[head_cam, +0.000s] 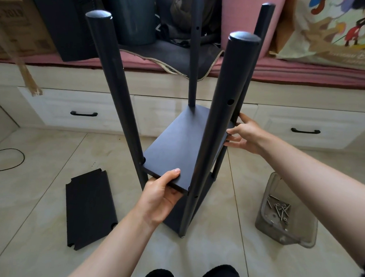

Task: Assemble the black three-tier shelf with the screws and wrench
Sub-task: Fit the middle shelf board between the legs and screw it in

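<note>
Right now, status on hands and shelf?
Left hand and right hand grip flat black middle board between four black round posts. Spare black notched board on floor. Nothing blocking.

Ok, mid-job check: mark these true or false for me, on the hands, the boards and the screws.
1. Both hands grip the middle board. True: left hand at its near edge, right hand at its far right edge.
2. The spare board leans against a post. False: it lies flat on the floor, left of the frame.
3. The screws sit in a clear bin. True.
4. The bin is left of the frame. False: right.
</note>
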`<state>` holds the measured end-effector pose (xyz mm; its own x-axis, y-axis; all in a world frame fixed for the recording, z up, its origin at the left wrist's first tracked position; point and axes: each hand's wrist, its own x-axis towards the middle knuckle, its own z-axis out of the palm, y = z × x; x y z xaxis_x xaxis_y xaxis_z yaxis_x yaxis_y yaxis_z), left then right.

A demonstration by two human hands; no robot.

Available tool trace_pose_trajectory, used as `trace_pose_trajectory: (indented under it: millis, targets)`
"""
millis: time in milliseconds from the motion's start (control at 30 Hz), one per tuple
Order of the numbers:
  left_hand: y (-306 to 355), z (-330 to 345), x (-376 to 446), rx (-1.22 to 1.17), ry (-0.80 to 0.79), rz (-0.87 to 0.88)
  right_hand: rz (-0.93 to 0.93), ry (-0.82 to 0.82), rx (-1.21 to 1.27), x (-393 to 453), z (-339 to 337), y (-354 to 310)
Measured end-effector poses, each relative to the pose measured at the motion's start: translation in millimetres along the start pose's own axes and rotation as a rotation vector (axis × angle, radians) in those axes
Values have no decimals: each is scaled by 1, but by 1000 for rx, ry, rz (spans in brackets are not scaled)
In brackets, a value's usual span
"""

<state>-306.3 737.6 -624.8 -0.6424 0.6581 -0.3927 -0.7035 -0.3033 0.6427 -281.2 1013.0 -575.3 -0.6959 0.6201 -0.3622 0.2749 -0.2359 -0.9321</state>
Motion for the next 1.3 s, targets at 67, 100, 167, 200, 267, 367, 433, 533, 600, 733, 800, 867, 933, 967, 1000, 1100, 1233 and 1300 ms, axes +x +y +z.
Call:
trace_pose_trajectory:
  millis: [67, 100, 167, 200, 267, 367, 433, 533, 600, 733, 800, 867, 933, 967, 1000, 1100, 1233, 1300]
  targets:
    - [-1, -1, -1, -11, -7, -2, -13, -14, 14, 1, 1, 1]
    - [-2, -2, -1, -22, -9, -1, -23, -16, 15, 2, 3, 1]
    - [-3, -2, -2, -45, -8, 8, -50, -17, -8, 1, 7, 1]
    - [-4, -3, -3, -55, -10, 15, -66, -15, -30, 0, 9, 1]
    - [-5, -3, -4, -72, -14, 26, -92, 6, -65, -4, 12, 1]
    - [-6, -2, -6, -78, -10, 29, -82, 76, -119, -25, 12, 5]
    - [-6, -1, -8, -71, 2, 25, -134, 113, -268, -52, 9, 12]
    - [-5, 2, -11, -75, 23, 21, -322, 24, -479, -105, 6, 28]
    - [-5, 5, -12, -87, 31, 29, -392, -161, -594, -139, 10, 36]
    - [-5, 11, -18, -84, 41, 44, -459, -350, -584, -176, 27, 40]
    - [-5, 12, -20, -67, 51, 50, -532, -331, -591, -181, 36, 43]
    - [-7, 11, -21, -63, 59, 61, -580, -287, -599, -181, 42, 46]
    - [-9, 10, -22, -73, 71, 62, -590, -292, -627, -179, 43, 49]
    - [-9, 9, -22, -76, 78, 61, -583, -312, -642, -178, 43, 49]
    - [-10, 7, -21, -76, 84, 62, -572, -337, -653, -176, 42, 48]
    - [-12, 6, -20, -65, 112, 64, -563, -386, -672, -170, 38, 42]
    - [-11, 11, -20, -76, 116, 69, -552, -385, -635, -164, 36, 40]
    - [-10, 14, -20, -94, 119, 63, -554, -363, -619, -163, 33, 44]
